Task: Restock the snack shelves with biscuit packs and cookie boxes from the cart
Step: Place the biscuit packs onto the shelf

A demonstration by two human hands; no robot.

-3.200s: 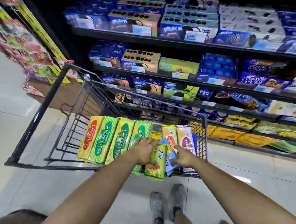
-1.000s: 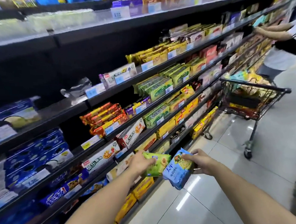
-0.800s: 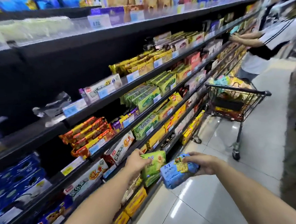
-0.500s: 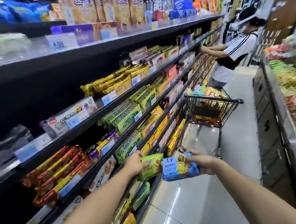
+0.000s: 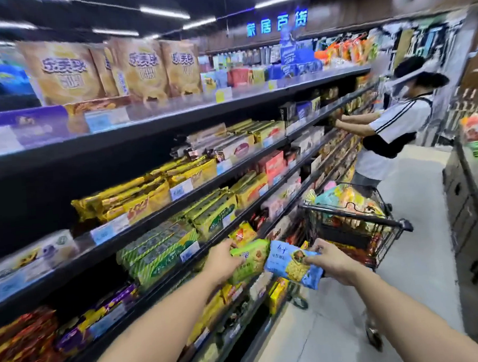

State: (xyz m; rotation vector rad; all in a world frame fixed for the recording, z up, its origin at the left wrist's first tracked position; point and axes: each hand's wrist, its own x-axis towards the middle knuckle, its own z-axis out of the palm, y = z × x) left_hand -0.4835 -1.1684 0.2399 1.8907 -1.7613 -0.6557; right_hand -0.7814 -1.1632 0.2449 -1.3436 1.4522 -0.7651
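Green pack (image 5: 251,259) and blue pack (image 5: 288,265) stay gripped — left fingers (image 5: 232,261), right fingers (image 5: 319,247) — cart (image 5: 353,219) nearer.

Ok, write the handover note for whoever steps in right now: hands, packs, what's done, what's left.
Left hand: grips a green biscuit pack, held up near the snack shelves.
Right hand: grips a blue biscuit pack, out over the aisle.
Done: both packs are in hand at the shelving; neither is shelved yet.
Ahead: a loaded cart stands in the aisle beside another person reaching into the shelves.
Left: find each pack's slot, place both, then fetch more stock.
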